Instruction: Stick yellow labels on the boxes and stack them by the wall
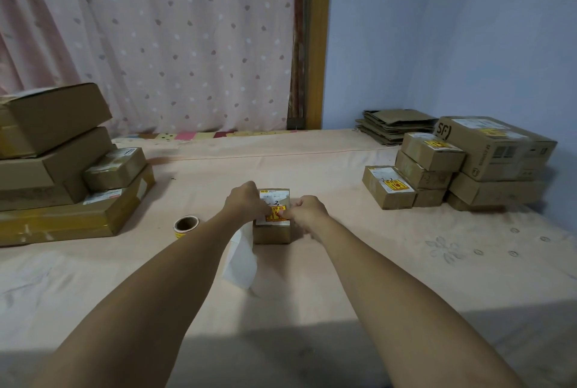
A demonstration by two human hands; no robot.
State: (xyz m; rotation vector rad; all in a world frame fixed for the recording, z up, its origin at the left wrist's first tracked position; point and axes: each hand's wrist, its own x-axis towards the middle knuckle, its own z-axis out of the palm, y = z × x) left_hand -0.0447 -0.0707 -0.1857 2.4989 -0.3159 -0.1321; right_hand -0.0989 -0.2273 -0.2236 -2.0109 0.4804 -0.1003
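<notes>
A small cardboard box (pixel 272 233) stands in the middle of the pink sheet, with a white shipping slip on top. A yellow label (pixel 276 213) lies on its top face. My left hand (pixel 246 201) and my right hand (pixel 307 209) both pinch the label's edges over the box. A white strip of backing paper (pixel 242 259) hangs down beside my left forearm. The label roll (pixel 185 226) lies on the sheet left of the box. Labelled boxes (pixel 437 153) are stacked at the right by the blue wall.
A pile of unlabelled cardboard boxes (pixel 62 165) sits at the left by the curtain. Flattened cartons (pixel 393 125) lie in the far right corner. A lone labelled box (pixel 388 187) stands in front of the right stack.
</notes>
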